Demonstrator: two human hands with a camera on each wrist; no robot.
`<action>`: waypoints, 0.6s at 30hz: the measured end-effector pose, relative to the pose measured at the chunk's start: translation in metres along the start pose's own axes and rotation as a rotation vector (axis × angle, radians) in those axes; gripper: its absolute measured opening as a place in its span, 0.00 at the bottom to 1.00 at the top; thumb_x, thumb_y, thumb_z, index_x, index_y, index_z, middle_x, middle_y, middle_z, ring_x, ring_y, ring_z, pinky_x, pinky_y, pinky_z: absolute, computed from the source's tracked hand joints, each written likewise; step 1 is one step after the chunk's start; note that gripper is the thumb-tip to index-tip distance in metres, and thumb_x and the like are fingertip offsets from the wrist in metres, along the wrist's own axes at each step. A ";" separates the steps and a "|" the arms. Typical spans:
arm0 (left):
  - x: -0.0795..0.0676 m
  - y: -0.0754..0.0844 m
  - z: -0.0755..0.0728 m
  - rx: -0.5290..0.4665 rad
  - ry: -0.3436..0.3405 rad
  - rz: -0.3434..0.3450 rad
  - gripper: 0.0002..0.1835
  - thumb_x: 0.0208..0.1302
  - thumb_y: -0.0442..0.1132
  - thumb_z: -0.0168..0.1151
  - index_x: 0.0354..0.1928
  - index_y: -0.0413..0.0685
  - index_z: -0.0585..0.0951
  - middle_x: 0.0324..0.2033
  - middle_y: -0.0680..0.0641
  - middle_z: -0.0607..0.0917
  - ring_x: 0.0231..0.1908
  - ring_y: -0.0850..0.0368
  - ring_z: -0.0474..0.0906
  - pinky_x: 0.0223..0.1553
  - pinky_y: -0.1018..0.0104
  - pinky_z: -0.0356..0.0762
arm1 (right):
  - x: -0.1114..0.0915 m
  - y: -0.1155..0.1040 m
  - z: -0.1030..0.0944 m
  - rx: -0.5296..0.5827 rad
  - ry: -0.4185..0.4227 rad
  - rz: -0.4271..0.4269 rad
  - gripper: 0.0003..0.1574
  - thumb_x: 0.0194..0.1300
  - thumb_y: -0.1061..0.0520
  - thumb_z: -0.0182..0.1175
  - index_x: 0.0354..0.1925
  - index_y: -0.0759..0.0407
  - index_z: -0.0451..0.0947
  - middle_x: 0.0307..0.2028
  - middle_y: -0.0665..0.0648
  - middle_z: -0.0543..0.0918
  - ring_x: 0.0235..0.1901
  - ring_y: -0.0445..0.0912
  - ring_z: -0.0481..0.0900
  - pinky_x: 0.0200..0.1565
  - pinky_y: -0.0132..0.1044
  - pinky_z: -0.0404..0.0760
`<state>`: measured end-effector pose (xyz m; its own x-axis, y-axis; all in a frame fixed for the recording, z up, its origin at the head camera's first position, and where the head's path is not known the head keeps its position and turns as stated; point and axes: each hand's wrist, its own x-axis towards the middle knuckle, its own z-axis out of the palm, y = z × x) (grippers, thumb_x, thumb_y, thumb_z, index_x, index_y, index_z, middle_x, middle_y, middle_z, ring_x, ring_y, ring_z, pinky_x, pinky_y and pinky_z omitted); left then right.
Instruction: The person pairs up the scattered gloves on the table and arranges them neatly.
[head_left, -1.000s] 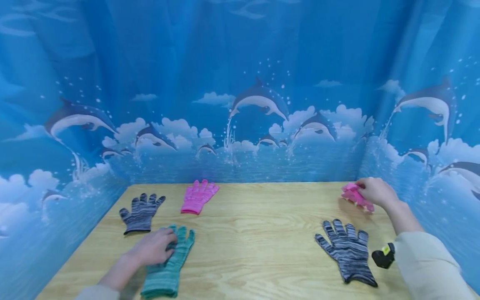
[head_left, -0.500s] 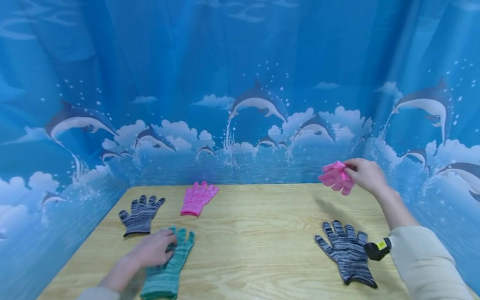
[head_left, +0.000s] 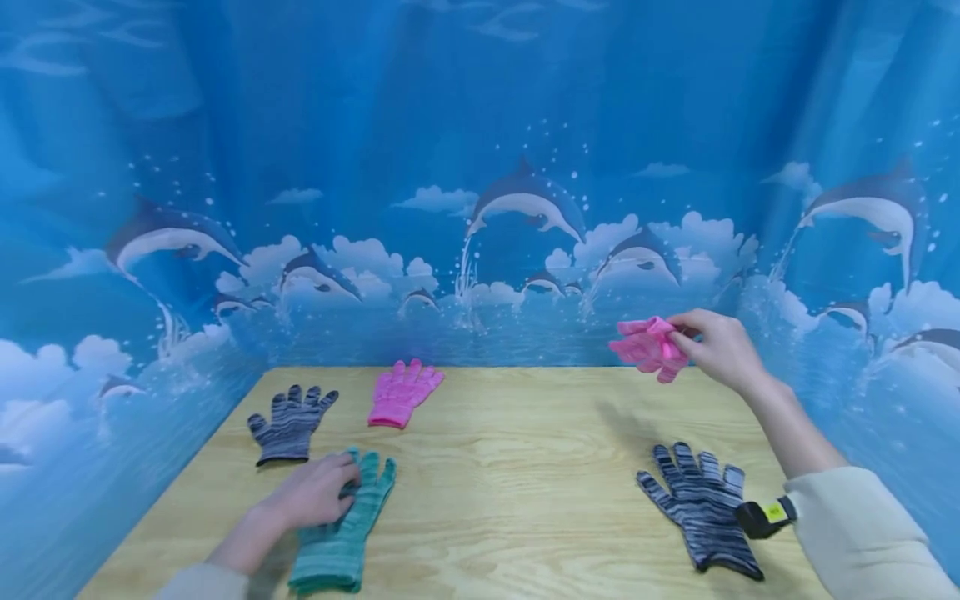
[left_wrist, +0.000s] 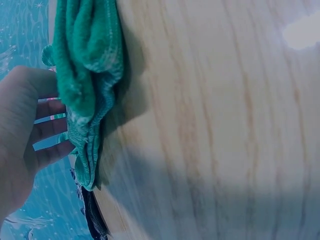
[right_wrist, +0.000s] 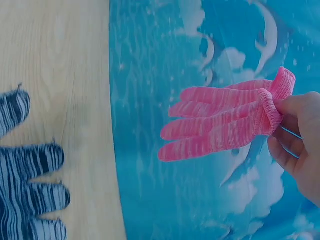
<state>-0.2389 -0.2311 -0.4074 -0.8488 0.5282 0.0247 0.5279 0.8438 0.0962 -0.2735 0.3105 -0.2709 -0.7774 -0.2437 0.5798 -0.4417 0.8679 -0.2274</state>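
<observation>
My right hand (head_left: 720,346) pinches a pink knit glove (head_left: 647,346) by its cuff, up above the back right of the table. In the right wrist view, the held pink glove (right_wrist: 220,120) has its fingers pointing away from my right hand (right_wrist: 302,135). My left hand (head_left: 315,492) rests on a green glove (head_left: 345,533) that lies at the front left with its fingers pointing away from me. Seen from the left wrist, the fingers of my left hand (left_wrist: 30,115) lie loosely extended against the green glove (left_wrist: 92,65), whose fabric is bunched in folds.
Another pink glove (head_left: 405,393) lies flat near the back edge, left of centre. A grey-black striped glove (head_left: 292,425) is at the left, and a second striped glove (head_left: 701,508) lies at the right under my forearm. A blue dolphin-print curtain (head_left: 480,125) surrounds the wooden table (head_left: 510,483).
My right hand has lifted the pink glove off the back right of the table and carried it up and leftward. My left hand stays on the green glove.
</observation>
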 end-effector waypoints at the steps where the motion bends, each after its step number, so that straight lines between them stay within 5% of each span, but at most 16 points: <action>1: 0.001 0.000 0.000 0.006 0.006 0.005 0.06 0.51 0.38 0.65 0.32 0.50 0.80 0.33 0.53 0.77 0.38 0.51 0.76 0.38 0.54 0.75 | 0.000 -0.005 0.000 0.001 0.002 -0.018 0.13 0.63 0.62 0.58 0.44 0.69 0.78 0.36 0.66 0.81 0.33 0.56 0.78 0.29 0.47 0.76; 9: 0.009 -0.004 -0.004 0.063 0.081 0.068 0.04 0.54 0.40 0.64 0.32 0.49 0.82 0.29 0.54 0.79 0.30 0.57 0.76 0.30 0.62 0.75 | 0.001 -0.037 0.009 0.013 0.018 -0.168 0.10 0.57 0.66 0.62 0.40 0.66 0.81 0.33 0.60 0.82 0.28 0.49 0.78 0.25 0.39 0.77; 18: 0.027 -0.013 -0.015 0.034 0.139 -0.011 0.09 0.58 0.39 0.63 0.38 0.43 0.83 0.33 0.48 0.83 0.35 0.51 0.79 0.36 0.56 0.76 | -0.006 -0.063 0.040 0.041 -0.037 -0.266 0.09 0.54 0.67 0.64 0.37 0.63 0.82 0.30 0.53 0.81 0.26 0.42 0.76 0.24 0.33 0.75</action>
<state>-0.2691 -0.2289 -0.3927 -0.8491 0.5028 0.1616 0.5174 0.8534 0.0634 -0.2589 0.2404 -0.2915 -0.6470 -0.4774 0.5945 -0.6499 0.7531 -0.1026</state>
